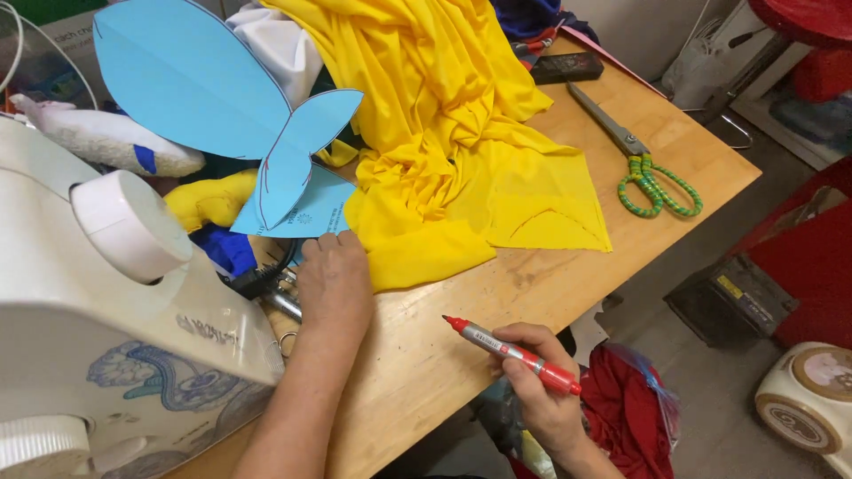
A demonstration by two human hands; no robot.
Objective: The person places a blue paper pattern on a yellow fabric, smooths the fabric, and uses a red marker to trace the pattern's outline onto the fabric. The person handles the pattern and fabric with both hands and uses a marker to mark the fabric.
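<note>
I see the red marker pinched in my right hand, fingers curled around its barrel near the back end, the uncapped tip pointing up and to the left above the bare wood of the table. The tip is near the folded edge of the yellow fabric but not touching it. My left hand lies knuckles up with its fingers pressed together, the fingertips at the lower edge of the blue paper pattern; I cannot tell whether it grips the paper or only rests against it. That pattern is a cut-out with a large rounded body and a forked tail, its tail piece overlapping a second blue sheet that lies flat under my fingers. The yellow fabric spreads from the table's far side down to the front edge, bunched in the middle and flat on the right, where a curved line is drawn on it. To the left stands a white sewing machine, just beside my left forearm. Scissors with green wrapped handles lie on the table well to the right of the cloth. A white stuffed piece lies behind the machine.
</note>
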